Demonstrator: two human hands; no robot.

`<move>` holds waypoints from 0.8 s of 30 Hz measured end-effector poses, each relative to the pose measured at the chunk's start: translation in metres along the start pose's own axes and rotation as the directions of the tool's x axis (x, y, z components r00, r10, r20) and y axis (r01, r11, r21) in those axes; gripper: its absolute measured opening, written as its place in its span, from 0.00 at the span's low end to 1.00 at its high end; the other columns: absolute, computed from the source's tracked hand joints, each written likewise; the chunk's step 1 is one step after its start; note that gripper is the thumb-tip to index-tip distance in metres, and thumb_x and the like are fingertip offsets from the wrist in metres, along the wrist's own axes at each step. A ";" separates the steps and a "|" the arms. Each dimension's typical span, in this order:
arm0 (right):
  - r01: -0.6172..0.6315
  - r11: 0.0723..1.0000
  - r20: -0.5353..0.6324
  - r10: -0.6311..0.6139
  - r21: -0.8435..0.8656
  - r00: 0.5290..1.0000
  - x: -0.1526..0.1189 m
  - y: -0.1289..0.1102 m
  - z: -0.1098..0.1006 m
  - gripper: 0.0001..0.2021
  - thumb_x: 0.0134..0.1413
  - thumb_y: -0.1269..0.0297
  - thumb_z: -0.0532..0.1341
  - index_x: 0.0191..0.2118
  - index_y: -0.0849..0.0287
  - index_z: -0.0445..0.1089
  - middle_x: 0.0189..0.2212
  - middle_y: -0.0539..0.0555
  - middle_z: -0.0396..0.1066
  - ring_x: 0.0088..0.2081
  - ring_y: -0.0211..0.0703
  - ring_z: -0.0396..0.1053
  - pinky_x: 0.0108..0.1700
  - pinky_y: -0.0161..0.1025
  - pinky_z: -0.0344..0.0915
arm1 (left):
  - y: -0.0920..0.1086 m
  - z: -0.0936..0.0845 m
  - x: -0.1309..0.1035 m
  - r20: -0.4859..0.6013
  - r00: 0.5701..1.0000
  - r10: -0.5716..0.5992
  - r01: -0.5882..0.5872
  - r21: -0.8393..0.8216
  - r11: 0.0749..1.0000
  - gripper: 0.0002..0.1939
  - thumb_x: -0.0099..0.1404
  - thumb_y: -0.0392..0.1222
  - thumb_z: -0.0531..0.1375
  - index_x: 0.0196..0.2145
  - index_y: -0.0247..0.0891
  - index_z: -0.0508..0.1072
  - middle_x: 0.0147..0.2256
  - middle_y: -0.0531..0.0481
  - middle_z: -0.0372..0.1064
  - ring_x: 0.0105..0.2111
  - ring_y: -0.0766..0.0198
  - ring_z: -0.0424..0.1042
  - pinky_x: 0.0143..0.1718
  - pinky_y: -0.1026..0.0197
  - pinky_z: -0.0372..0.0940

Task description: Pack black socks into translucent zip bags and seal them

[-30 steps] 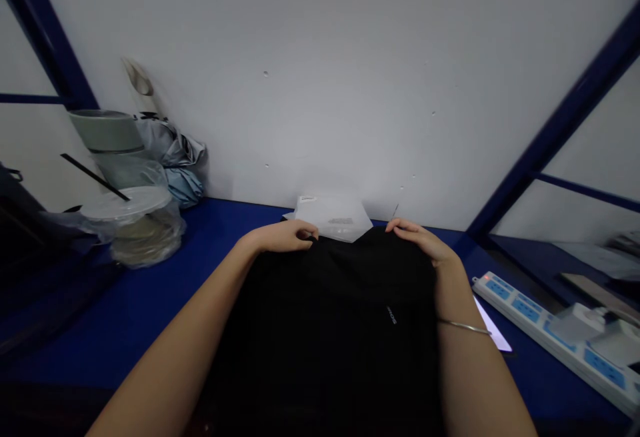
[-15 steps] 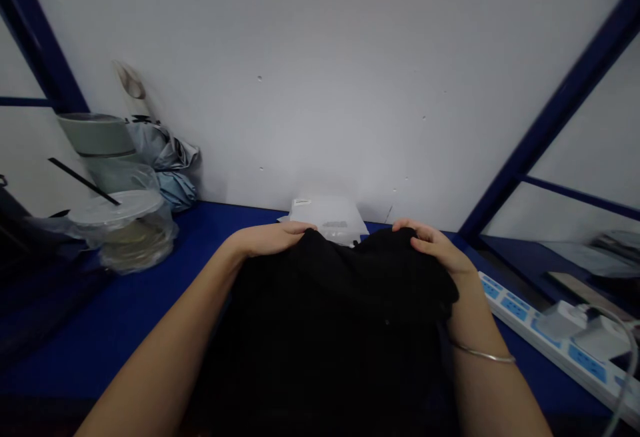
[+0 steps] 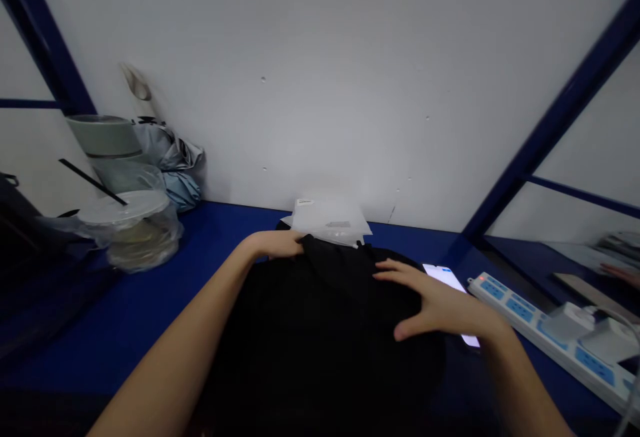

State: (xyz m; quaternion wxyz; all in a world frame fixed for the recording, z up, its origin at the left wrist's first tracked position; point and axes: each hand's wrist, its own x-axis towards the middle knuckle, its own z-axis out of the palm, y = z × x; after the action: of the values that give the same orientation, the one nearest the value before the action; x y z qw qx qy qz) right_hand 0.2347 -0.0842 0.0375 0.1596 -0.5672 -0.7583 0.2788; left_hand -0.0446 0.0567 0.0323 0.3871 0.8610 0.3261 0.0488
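A large black cloth item (image 3: pixel 325 330) lies in front of me, its upper edge reaching a white plastic package (image 3: pixel 330 218) by the wall. At its upper left corner my left hand (image 3: pixel 277 244) is closed on the fabric, the fingertips partly hidden behind it. Over the right part of the cloth, my right hand (image 3: pixel 425 297) has its fingers and thumb spread and grips nothing. The dark folds are hard to make out.
A phone with a lit screen (image 3: pixel 450 280) lies right of the cloth, beside a white power strip (image 3: pixel 545 330) with plugged chargers. At left stand a bagged plastic cup with a black straw (image 3: pixel 130 224), a green container (image 3: pixel 107 137) and a folded umbrella (image 3: pixel 183 187).
My right hand has let go of the cloth's upper right edge, opened and moved down. The cloth's right side has dropped, and the phone now shows. My left hand still holds its corner.
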 end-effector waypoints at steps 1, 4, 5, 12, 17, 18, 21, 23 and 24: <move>-0.009 1.000 0.003 0.009 -0.014 1.000 -0.002 -0.001 0.003 0.30 0.32 0.56 0.67 0.48 0.47 0.65 0.57 0.51 0.54 0.57 0.55 0.51 0.58 0.50 0.47 | 0.003 -0.002 -0.003 0.034 0.999 -0.014 0.013 0.024 1.000 0.13 0.51 0.46 0.56 0.32 0.35 0.69 0.24 0.52 0.66 0.26 0.65 0.63 0.26 0.65 0.57; -0.019 1.000 -0.023 0.019 -0.001 1.000 0.000 0.000 0.003 0.11 0.44 0.58 0.60 0.37 0.51 0.71 0.46 0.52 0.67 0.48 0.50 0.63 0.52 0.48 0.56 | 0.013 -0.006 -0.013 0.148 0.987 -0.070 0.057 0.088 0.995 0.16 0.47 0.49 0.62 0.30 0.35 0.69 0.24 0.53 0.66 0.24 0.66 0.63 0.24 0.67 0.56; -0.027 0.999 -0.034 0.028 0.038 0.999 0.002 0.001 0.000 0.09 0.48 0.58 0.57 0.34 0.53 0.72 0.40 0.52 0.70 0.43 0.49 0.66 0.47 0.46 0.60 | 0.015 -0.006 -0.016 0.173 0.981 -0.082 0.066 0.096 0.993 0.17 0.45 0.48 0.63 0.30 0.35 0.68 0.24 0.53 0.66 0.24 0.66 0.63 0.23 0.67 0.55; -0.211 0.781 -0.119 0.342 0.588 0.932 0.041 0.021 -0.028 0.16 0.49 0.48 0.54 0.35 0.55 0.67 0.25 0.52 0.68 0.26 0.41 0.65 0.26 0.39 0.64 | 0.020 -0.008 -0.019 0.240 0.970 -0.036 0.033 0.018 0.999 0.19 0.50 0.46 0.60 0.39 0.38 0.64 0.18 0.60 0.57 0.17 0.71 0.55 0.20 0.68 0.49; -0.319 0.814 -0.275 0.489 0.486 0.828 0.061 0.034 -0.023 0.20 0.45 0.45 0.56 0.39 0.55 0.63 0.29 0.54 0.65 0.22 0.37 0.61 0.17 0.35 0.58 | 0.011 -0.006 -0.011 0.117 0.990 -0.084 0.070 0.121 0.990 0.13 0.49 0.45 0.59 0.33 0.37 0.66 0.19 0.58 0.55 0.18 0.72 0.53 0.19 0.67 0.46; -0.311 0.838 -0.321 0.476 0.449 0.819 0.061 0.034 -0.022 0.20 0.44 0.45 0.56 0.39 0.55 0.63 0.30 0.55 0.65 0.22 0.37 0.61 0.17 0.35 0.58 | 0.009 -0.006 -0.010 0.113 0.987 -0.116 0.102 0.119 0.988 0.13 0.49 0.45 0.60 0.32 0.37 0.65 0.19 0.58 0.56 0.18 0.72 0.53 0.19 0.67 0.46; -0.210 0.933 -0.511 0.338 0.293 0.791 0.047 0.025 -0.020 0.19 0.43 0.47 0.58 0.37 0.55 0.63 0.36 0.57 0.65 0.30 0.42 0.64 0.25 0.37 0.63 | 0.006 -0.007 -0.012 0.115 0.974 -0.195 0.188 0.066 0.980 0.16 0.49 0.47 0.60 0.33 0.38 0.61 0.20 0.57 0.58 0.18 0.71 0.54 0.18 0.67 0.46; -0.119 0.987 -0.564 0.160 0.109 0.810 0.031 0.011 -0.018 0.15 0.43 0.49 0.59 0.33 0.56 0.65 0.36 0.55 0.66 0.35 0.44 0.65 0.32 0.39 0.63 | 0.006 -0.008 -0.014 0.128 0.973 -0.193 0.191 0.029 0.981 0.16 0.49 0.47 0.60 0.31 0.39 0.58 0.21 0.58 0.58 0.18 0.71 0.54 0.18 0.67 0.47; -0.079 0.995 -0.467 0.096 0.056 0.879 0.021 0.002 -0.015 0.14 0.43 0.51 0.60 0.31 0.55 0.65 0.34 0.54 0.67 0.35 0.44 0.65 0.33 0.39 0.63 | 0.005 -0.009 -0.014 0.129 0.976 -0.175 0.175 0.017 0.984 0.16 0.49 0.47 0.60 0.30 0.39 0.58 0.21 0.58 0.58 0.18 0.71 0.54 0.19 0.67 0.47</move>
State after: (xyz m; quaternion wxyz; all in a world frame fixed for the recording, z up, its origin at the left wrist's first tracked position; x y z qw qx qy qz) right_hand 0.2386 -0.0600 0.0465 0.3355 -0.6487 -0.6656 0.1536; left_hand -0.0558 0.0510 0.0446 0.4079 0.8314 0.3749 -0.0425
